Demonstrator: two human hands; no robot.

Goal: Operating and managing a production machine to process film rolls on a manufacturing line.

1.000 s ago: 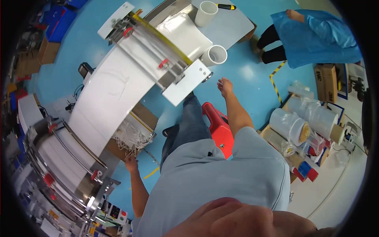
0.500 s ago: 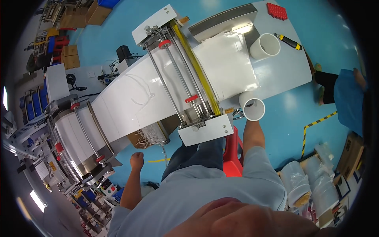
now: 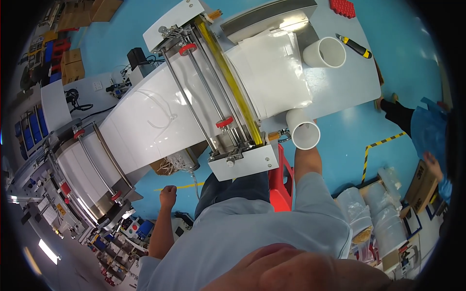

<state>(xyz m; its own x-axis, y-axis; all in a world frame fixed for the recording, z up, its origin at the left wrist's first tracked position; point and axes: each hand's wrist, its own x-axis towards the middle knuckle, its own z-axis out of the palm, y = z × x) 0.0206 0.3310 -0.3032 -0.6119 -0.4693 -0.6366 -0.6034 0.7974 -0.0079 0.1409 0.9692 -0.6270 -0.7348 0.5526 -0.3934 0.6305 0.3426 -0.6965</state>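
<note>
Beyond the near table edge, a white tube (image 3: 294, 121) tilts with its round opening toward me. My right forearm reaches up to it, and my right hand (image 3: 315, 122) is mostly hidden behind the tube, apparently gripping it. Small metal loops (image 3: 284, 137) show just left of the tube. My left hand (image 3: 168, 196) hangs low at my left side, closed in a fist with nothing visible in it. Ahead of me stands a roller frame (image 3: 242, 164) with steel rods, red collars and a yellow bar. A wide white web (image 3: 141, 121) runs through it onto white sheets (image 3: 276, 72).
A second white tube (image 3: 318, 53) stands on the table (image 3: 349, 89), near a yellow-black utility knife (image 3: 354, 46) and a red textured block (image 3: 342, 8). A red stool (image 3: 280, 186) is by my legs. Wrapped rolls (image 3: 354, 211) lie at right; another person (image 3: 427, 126) stands beyond.
My view has shifted slightly, so the machine and table sit further left. The other person's arm has moved, and a hand now shows near the cardboard box. My own hands stay much as before.
</note>
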